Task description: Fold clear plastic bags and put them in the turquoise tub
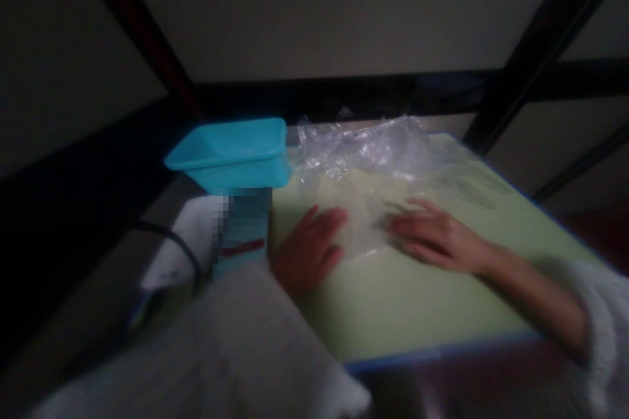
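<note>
My left hand (308,247) lies flat on a pale green mat (393,301), fingers stretched toward a thin clear plastic sheet (361,229). Opposite it, my right hand (439,239) rests flat with fingers spread, touching the same sheet from the right. Both hands press on the sheet's edges and hold nothing. Behind them lies a crumpled heap of clear plastic film (363,147). The picture is dim and blurred.
A turquoise plastic tub (230,150) stands at the mat's far left corner, over a pale blue box (243,229). A black cable (171,242) runs past a white object on the left. Dark frame bars (535,39) rise behind and to the right.
</note>
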`<state>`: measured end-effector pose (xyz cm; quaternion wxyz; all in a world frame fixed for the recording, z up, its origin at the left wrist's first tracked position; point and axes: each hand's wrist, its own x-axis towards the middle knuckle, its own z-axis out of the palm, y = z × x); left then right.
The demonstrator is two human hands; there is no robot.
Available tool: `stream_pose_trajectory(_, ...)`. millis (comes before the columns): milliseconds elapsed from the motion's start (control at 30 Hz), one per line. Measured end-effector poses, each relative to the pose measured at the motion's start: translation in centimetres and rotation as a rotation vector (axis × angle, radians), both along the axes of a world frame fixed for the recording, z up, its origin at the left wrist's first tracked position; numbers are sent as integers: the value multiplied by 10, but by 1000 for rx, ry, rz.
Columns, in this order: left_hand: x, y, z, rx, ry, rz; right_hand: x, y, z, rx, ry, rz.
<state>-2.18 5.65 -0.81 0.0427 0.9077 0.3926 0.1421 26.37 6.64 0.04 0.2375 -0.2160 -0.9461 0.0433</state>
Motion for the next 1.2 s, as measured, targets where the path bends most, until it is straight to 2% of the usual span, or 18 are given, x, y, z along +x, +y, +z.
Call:
stream_pose_trajectory(67,-3,0,0,-39,-48,-9,-5,-3,-1,-73,-48,26)
stream_pose_trajectory(167,-10,4,-3,-45,-182,103,-17,-9,-1,-166,-129,77)
stream_pose_trajectory(233,-15,9,-6,-58,-264,165,-29,-14,0,-203,-174,110)
stream_pose_trajectory(333,-18,16,-11,-89,-312,179,-47,-20,3,-214,-210,152)
stream_pose_trajectory(600,-18,17,-20,-69,-158,122,-78,-24,-1,-227,-247,230)
stream_pose_trajectory(733,-14,15,-18,-89,-101,156,-78,-24,-3,-273,-231,227)
stream_pose_trajectory(1200,-7,11,-8,-145,-144,173,-76,-26,-4,-291,-225,258)
